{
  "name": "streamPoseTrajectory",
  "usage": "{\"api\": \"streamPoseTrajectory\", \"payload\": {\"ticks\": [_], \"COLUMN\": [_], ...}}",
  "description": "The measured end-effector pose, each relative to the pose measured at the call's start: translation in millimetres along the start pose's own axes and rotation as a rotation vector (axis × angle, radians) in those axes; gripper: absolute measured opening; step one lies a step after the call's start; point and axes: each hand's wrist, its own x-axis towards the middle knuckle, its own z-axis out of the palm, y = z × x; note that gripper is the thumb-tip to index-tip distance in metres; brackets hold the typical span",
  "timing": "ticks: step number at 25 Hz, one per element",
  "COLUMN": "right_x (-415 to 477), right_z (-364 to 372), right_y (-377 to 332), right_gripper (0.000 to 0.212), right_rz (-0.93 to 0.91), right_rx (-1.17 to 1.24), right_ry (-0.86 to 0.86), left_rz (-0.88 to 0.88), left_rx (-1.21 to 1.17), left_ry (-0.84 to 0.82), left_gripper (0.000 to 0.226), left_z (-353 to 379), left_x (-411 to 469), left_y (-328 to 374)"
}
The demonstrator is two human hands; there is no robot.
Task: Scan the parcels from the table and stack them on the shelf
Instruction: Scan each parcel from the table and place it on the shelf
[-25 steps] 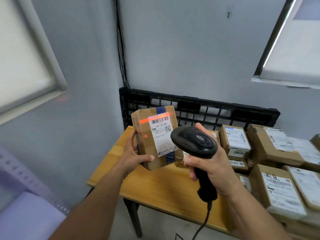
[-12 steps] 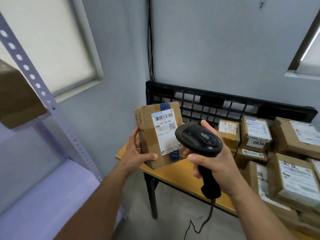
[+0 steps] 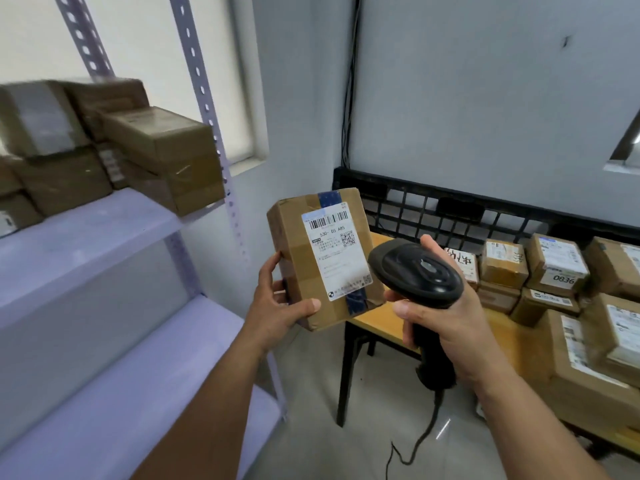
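Carried clear of the table (image 3: 377, 322), the parcel (image 3: 301, 265) now hangs midair just right of the shelf (image 3: 86, 244). Left hand (image 3: 277, 306) grips its lower left, thumb on front, fingers round the side; right hand (image 3: 446, 323) wraps the scanner (image 3: 419, 271). Stiff taped cardboard, likely light: clamp opposite faces.

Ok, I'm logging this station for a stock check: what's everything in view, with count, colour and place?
held parcel: one, brown, white label, blue tape, centre
scanner: one, black, corded, centre right
shelf parcels: several, brown, upper level, left
table parcels: many, brown, white labels, right
shelf: one, pale lilac, left
table: one, wooden top, black legs, right
grid pallet: one, black, against wall behind table
left hand: grips held parcel
right hand: grips scanner
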Motion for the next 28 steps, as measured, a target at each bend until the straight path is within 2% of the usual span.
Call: {"api": "streamPoseTrajectory", "payload": {"ticks": [8,11,17,20,28], "right_x": [-57,-66,-71,-74,-86], "right_z": [98,122,158,174,240], "right_y": [-15,-23,-43,-47,-44], "right_gripper": [0.106,0.106,0.106,0.114,0.102], "right_rz": [-0.035,-0.051,-0.059,-0.052,-0.034], "right_rx": [-0.049,-0.036,0.026,0.059,0.107], "right_ry": [-0.031,-0.102,-0.278,-0.363,-0.583], "left_rz": [0.091,0.102,0.121,0.131,0.125], "left_rx": [0.021,0.049,0.069,0.104,0.083], "left_ry": [0.111,0.178,0.402,0.493,0.838], "left_gripper": [0.088,0.090,0.091,0.088,0.077], "left_z": [-101,-128,-170,-185,-257], "left_x": [-82,-113,-173,-203,-285], "left_y": [10,22,49,65,89]}}
